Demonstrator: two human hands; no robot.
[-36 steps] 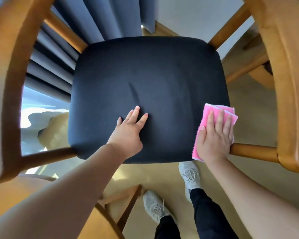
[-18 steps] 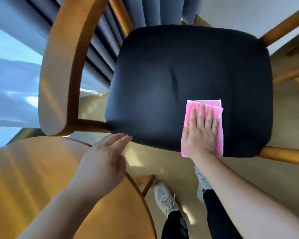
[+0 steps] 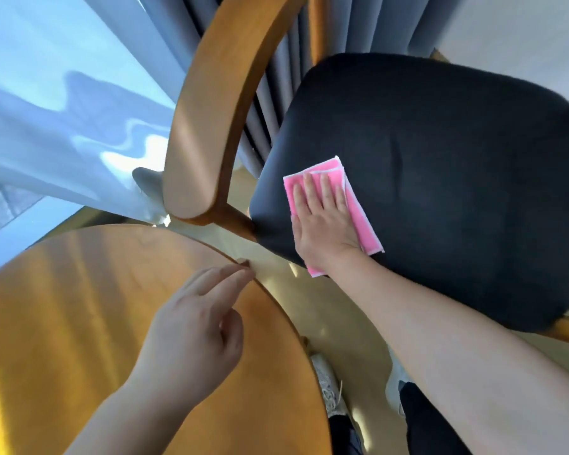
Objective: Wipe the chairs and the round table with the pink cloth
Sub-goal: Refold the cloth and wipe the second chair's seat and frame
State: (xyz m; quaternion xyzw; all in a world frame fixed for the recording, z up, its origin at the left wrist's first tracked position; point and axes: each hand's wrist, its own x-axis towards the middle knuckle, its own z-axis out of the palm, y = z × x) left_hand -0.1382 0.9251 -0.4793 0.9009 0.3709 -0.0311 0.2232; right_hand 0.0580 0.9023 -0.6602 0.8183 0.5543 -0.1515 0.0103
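A wooden chair with a dark padded seat (image 3: 440,178) fills the upper right. Its curved wooden armrest (image 3: 211,119) arcs past the seat's left side. The folded pink cloth (image 3: 358,218) lies flat on the seat's front left part. My right hand (image 3: 322,221) presses down on the cloth with fingers spread. The round wooden table (image 3: 79,323) takes up the lower left. My left hand (image 3: 194,333) hovers over the table's edge, empty, with fingers loosely extended.
A sheer white curtain (image 3: 63,126) and grey pleated drapes (image 3: 276,93) hang behind the chair at the upper left. My grey shoes (image 3: 329,385) stand on the pale floor (image 3: 335,323) between table and chair.
My right hand slid the cloth leftward across the seat, from its right front edge to its left front part. My left hand came off the seat and now hangs over the table.
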